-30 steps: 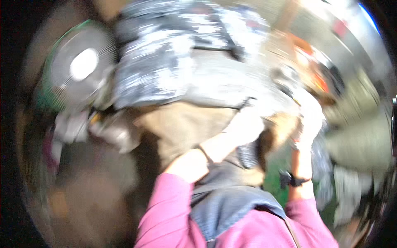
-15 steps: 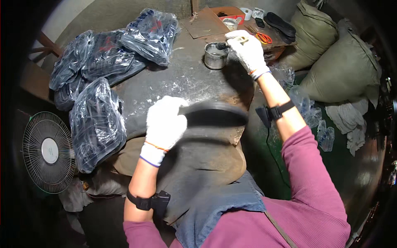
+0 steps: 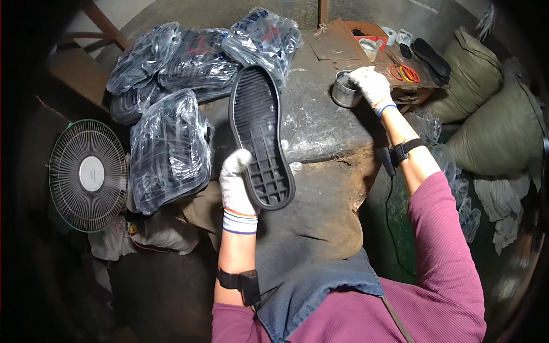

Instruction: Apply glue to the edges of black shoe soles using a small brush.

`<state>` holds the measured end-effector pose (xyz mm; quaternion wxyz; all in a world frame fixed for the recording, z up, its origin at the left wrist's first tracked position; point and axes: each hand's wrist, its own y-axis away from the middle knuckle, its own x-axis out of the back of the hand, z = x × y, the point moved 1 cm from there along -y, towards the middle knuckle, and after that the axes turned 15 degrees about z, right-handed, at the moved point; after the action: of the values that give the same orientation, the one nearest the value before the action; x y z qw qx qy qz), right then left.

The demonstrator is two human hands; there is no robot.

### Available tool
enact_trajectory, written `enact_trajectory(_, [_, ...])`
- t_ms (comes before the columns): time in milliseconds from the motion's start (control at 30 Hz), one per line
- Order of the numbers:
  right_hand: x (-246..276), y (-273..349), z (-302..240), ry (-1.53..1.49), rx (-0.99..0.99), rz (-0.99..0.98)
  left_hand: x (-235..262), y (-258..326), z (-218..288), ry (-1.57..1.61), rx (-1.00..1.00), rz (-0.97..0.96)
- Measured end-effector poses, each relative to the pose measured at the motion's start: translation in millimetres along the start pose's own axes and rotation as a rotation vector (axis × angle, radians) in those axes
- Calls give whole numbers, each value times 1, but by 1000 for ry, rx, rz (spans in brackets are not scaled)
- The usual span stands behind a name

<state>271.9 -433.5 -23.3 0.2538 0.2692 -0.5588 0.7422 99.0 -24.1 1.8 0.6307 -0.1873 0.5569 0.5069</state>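
Observation:
A black shoe sole (image 3: 264, 137) is held upright in my left hand (image 3: 239, 183), which wears a white knit glove. Its hollow inside shows ribs at the toe end and a grid at the heel. My thumb presses on the near edge, while gloved fingertips stick out past the far edge. Over the rim of a round metal can (image 3: 345, 90) reaches my gloved right hand (image 3: 370, 84). Its fingers are closed, and whatever they grip is hidden in or behind the can.
Plastic-wrapped bundles of black soles (image 3: 171, 151) lie on the left of the dark work surface (image 3: 320, 128). A fan (image 3: 91, 174) stands at far left. Scissors with orange handles (image 3: 404, 73), a black sole (image 3: 430, 62) and a red box (image 3: 369, 31) sit at back right, beside full sacks (image 3: 492, 134).
The sole has turned from lying sideways and blurred to standing upright with its hollow side in view. My right hand has dipped to the can's rim. The whole view has shifted.

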Motion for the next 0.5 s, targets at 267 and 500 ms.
enact_trajectory(267, [60,3,1,-1483,-1163,539,-39,6,-24,222,-10,-164])
enact_trajectory(500, [97,-8,-95,-1525,-873,360,-18,2,-49,69,109,-81])
